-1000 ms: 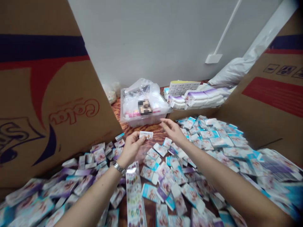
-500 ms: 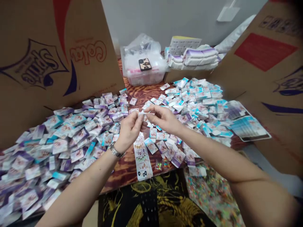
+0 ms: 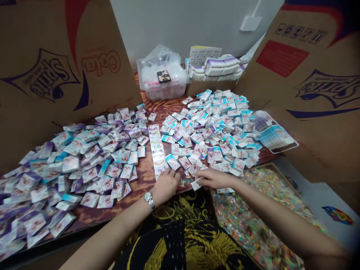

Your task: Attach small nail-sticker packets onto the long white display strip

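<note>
My left hand (image 3: 168,183), with a metal watch (image 3: 149,200) at its wrist, is down at the table's front edge over the lower end of a printed sticker strip (image 3: 157,150). Its fingers are curled together, and whatever lies under them is hidden. Just right of it sits a small clear packet with bright coloured bits (image 3: 185,182). In my right hand (image 3: 213,178) a small white carton (image 3: 196,184) is pinched, tilted, beside that packet. Small printed cartons (image 3: 197,150) in white, blue and purple lie right behind both hands.
A large heap of similar cartons (image 3: 92,157) covers the left side. Tall cardboard boxes (image 3: 98,86) wall both sides. A plastic tub (image 3: 165,92) with a phone (image 3: 163,76) on it stands behind. Below right, a box holds many colourful packets (image 3: 253,198).
Both hands have come down from mid-table to the front edge and moved apart. The small white piece between them is gone from there; my right hand now holds a white carton.
</note>
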